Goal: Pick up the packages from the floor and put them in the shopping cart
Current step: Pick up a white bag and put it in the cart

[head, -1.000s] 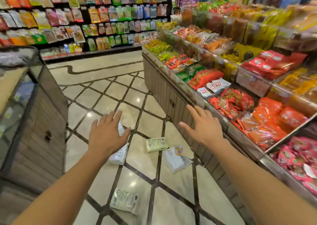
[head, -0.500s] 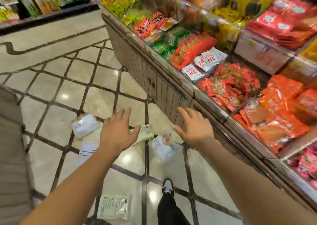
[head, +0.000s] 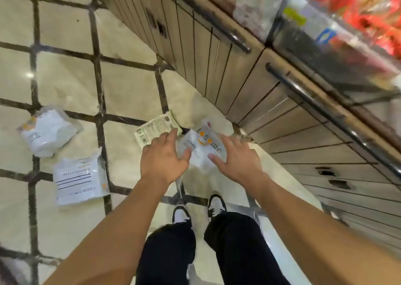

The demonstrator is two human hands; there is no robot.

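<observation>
Two hands (head: 166, 161) (head: 236, 158) (open) flanking package (head: 202, 147)

White package (head: 202, 147) shows letters, perhaps "me"; rest unreadable

Forearms: bare to the frame edge; no sleeves, watch or rings visible on the left hand (head: 163, 161) or right hand (head: 237, 161). Legs: black trousers (head: 236, 247). Feet: black-and-white sneakers (head: 216, 204).

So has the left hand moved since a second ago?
Yes. The left hand has gone down toward the floor and now lies over the pale green packet, beside the white package it was clear of before.
</observation>
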